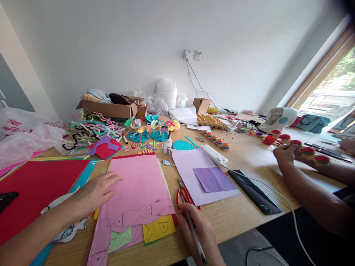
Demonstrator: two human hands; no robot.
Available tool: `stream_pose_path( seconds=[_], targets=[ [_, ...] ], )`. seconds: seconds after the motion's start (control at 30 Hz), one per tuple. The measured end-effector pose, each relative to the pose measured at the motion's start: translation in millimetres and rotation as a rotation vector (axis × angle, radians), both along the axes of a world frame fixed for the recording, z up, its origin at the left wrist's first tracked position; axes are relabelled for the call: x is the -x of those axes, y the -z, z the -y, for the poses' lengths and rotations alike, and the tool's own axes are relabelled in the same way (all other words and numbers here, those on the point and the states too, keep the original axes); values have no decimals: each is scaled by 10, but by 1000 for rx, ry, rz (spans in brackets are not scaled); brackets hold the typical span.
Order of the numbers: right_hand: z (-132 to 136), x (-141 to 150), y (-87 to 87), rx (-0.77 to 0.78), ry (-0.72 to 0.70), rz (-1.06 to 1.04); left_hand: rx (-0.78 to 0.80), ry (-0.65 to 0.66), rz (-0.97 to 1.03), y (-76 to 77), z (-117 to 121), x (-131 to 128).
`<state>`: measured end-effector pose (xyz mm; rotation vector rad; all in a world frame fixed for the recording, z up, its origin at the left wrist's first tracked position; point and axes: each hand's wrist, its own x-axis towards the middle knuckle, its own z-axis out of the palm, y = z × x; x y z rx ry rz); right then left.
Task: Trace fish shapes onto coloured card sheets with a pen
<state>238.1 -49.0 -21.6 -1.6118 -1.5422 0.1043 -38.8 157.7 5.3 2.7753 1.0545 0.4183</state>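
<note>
My left hand [95,190] lies with its fingers stretched out over the left edge of a pink sheet of paper [135,181]. Fish outlines [130,218] are drawn along the sheet's lower edge. In my right hand [185,226] is a slim pen [196,234], held just right of the sheet. Red-handled scissors [183,194] lie beyond that hand, partly hidden by it. Yellow paper with a fish drawing [161,229] and a green piece [120,238] stick out below the pink sheet. Cut-out paper fish [73,231] are partly covered by my left forearm.
Red paper [50,184] spreads at left. A lilac sheet [185,162] bears a purple piece [213,180]. A glue bottle [168,146], pipe cleaners [91,129] and fish decorations [161,129] stand behind. At right, a co-worker's hand [285,153] touches a red-topped craft row; a white cable [277,190] crosses the table.
</note>
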Motion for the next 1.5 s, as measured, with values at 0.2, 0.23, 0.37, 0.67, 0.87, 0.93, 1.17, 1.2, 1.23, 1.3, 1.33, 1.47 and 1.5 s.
stream_pose_path(
  seconds=[0.2, 0.23, 0.37, 0.67, 0.87, 0.93, 1.17, 1.2, 1.23, 1.3, 1.33, 1.47, 1.5],
  targets=[
    [13, 1, -33, 7, -4, -33, 110, 21, -47, -261, -39, -142],
    [9, 5, -24, -1, -8, -36, 120, 33, -52, -275, -27, -182],
    [-26, 32, 63, -111, 7, -56, 160, 88, -59, -293, 16, -360],
    [-50, 77, 39, -121, 25, -138, 609, 132, 213, -462, 313, -929],
    [-5, 76, 36, -112, 104, -150, 994, 164, 411, -370, 372, -1373],
    [15, -60, -24, -104, 147, -70, 1005, 187, 406, -350, 383, -1443],
    [-200, -788, -320, 272, 463, 336, 1025, 191, 350, -391, 401, -1441],
    [-248, -840, -326, 370, 477, 349, 1018, 179, 356, -401, 379, -1413],
    [-289, -872, -323, 456, 485, 357, 1012, 166, 365, -411, 350, -1377],
    [-346, -891, -305, 553, 490, 366, 996, 137, 393, -436, 276, -1280],
    [-363, -885, -296, 574, 489, 369, 987, 119, 408, -448, 235, -1223],
    [-391, -844, -280, 601, 492, 383, 949, 25, 463, -472, 94, -1016],
    [-394, -842, -277, 605, 498, 388, 944, 9, 475, -470, 75, -983]
  ],
)
